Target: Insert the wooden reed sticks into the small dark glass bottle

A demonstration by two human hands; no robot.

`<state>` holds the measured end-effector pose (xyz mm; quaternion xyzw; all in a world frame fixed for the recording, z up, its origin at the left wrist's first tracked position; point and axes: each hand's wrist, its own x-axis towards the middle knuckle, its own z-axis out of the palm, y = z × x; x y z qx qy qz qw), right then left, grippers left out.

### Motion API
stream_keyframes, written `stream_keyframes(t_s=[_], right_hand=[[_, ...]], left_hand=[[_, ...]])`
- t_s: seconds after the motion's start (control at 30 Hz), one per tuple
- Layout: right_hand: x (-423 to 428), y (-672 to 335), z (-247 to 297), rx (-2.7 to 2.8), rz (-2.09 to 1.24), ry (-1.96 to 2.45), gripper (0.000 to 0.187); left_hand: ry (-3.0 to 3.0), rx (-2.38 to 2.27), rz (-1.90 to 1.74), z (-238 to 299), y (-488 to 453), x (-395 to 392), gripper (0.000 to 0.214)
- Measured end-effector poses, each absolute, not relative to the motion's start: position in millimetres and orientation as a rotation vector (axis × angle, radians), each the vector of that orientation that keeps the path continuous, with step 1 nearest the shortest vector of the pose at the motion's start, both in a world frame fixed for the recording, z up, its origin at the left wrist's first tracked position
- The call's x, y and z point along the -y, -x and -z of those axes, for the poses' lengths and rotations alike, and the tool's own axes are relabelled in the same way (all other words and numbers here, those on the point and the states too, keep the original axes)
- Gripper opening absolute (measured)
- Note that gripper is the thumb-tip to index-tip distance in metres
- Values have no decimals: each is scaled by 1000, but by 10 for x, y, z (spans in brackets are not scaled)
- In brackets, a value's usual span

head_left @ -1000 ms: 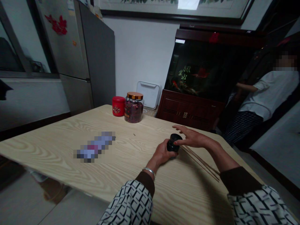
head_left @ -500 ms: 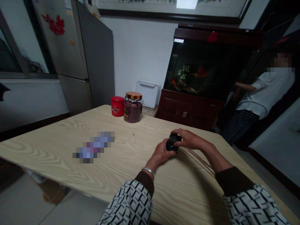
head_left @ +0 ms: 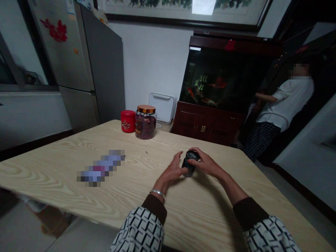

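A small black jar [head_left: 189, 163] stands on the light wooden table [head_left: 110, 206], right of its middle. My right hand [head_left: 206, 163] curls over the jar's top and right side and grips it. My left hand [head_left: 172, 170] rests on the table just left of the jar, thumb raised and fingers stretched out, with the fingertips touching the jar's lower side. The thin sticks seen earlier by my right forearm do not show now.
A red tin [head_left: 127, 121] and a glass jar of dried flowers [head_left: 145, 122] stand at the table's far edge. A blurred flat packet [head_left: 101, 167] lies at left. Behind are a fridge [head_left: 86, 66], a fish tank [head_left: 223, 80] and another person [head_left: 278, 108] at right.
My right hand went from flat and open above the jar to closed on its top. My left hand loosened its wrap on the jar. The camera view shifted slightly right.
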<state>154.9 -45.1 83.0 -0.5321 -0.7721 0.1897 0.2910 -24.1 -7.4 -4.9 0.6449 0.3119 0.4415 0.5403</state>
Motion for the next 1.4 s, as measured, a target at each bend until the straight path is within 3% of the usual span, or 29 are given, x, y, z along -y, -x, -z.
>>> stream_keyframes(t_s=[0.17, 0.3, 0.47, 0.77, 0.9, 1.4], right_hand=[[710, -1457, -515, 1709, -497, 1488, 66], [1079, -1447, -128, 1335, -409, 1570, 46], [1400, -1447, -148, 1310, -687, 1417, 60], [1538, -1394, -2024, 1383, -1380, 756, 73], [1601, -1429, -2380, 1469, -1451, 620, 74], [1351, -1635, -1400, 1334, -1660, 686, 73]], left_hand=[[-1514, -1027, -1222, 45, 512, 252, 31], [-1663, -1147, -1185, 140, 662, 581, 24], [-1754, -955, -1092, -147, 656, 900, 43], [-1424, -279, -819, -1781, 652, 972, 72], [-1342, -224, -810, -2135, 722, 932, 78], [-1221, -150, -611, -1174, 629, 682, 75]])
